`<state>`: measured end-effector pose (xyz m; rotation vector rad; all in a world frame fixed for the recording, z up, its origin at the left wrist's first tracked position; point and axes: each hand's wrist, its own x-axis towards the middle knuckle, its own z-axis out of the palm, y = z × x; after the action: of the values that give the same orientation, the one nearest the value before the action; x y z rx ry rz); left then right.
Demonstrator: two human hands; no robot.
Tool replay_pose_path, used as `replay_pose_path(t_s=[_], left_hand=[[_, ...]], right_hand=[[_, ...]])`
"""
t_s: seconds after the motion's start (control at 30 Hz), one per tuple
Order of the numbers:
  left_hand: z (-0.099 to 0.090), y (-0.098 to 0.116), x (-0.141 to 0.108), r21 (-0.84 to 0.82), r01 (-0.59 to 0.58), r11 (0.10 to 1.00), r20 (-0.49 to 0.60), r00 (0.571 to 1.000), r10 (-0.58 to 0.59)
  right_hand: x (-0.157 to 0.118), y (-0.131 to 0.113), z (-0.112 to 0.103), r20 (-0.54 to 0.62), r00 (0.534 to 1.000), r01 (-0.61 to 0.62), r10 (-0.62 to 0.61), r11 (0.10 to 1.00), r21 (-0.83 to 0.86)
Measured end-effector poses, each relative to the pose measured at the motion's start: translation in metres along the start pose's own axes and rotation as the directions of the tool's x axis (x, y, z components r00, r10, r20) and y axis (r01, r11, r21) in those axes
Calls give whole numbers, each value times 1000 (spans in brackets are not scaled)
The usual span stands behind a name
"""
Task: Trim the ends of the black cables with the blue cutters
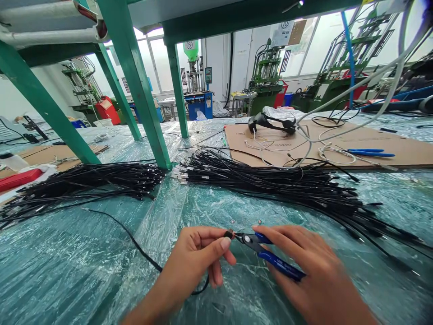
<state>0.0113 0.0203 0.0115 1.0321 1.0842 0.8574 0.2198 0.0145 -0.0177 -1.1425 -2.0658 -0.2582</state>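
Observation:
Between thumb and index finger, my left hand [199, 257] pinches the dark end of a black cable [135, 243]. The rest of this cable runs under my left hand and out to the left across the plastic-covered table [84, 262]. My right hand [307, 266] is closed around the blue handles of a pair of flush cutters [280, 265]. Their tips are at the cable end in my left fingers; I cannot tell whether the jaws bite on it. Beyond my hands lies a thick bundle of black cables [257, 178].
Another cable bundle [101, 178] lies at left, by a green metal post [142, 90]. A cardboard sheet [365, 140] at right carries a black headset [272, 124], white cords and a second blue-handled tool [370, 152]. A red object [20, 179] sits far left.

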Motion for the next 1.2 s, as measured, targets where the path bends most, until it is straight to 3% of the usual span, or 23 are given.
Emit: replay_pose_path(t_s=[0.33, 1.2], left_hand=[[0, -1, 0, -21, 4, 1000, -4, 1000, -4], [-1, -5, 1, 51, -5, 999, -32, 999, 7]], right_hand=[[-1, -2, 0, 17, 1000, -21, 21, 999, 32], [1, -4, -1, 2, 998, 60, -60, 997, -46]])
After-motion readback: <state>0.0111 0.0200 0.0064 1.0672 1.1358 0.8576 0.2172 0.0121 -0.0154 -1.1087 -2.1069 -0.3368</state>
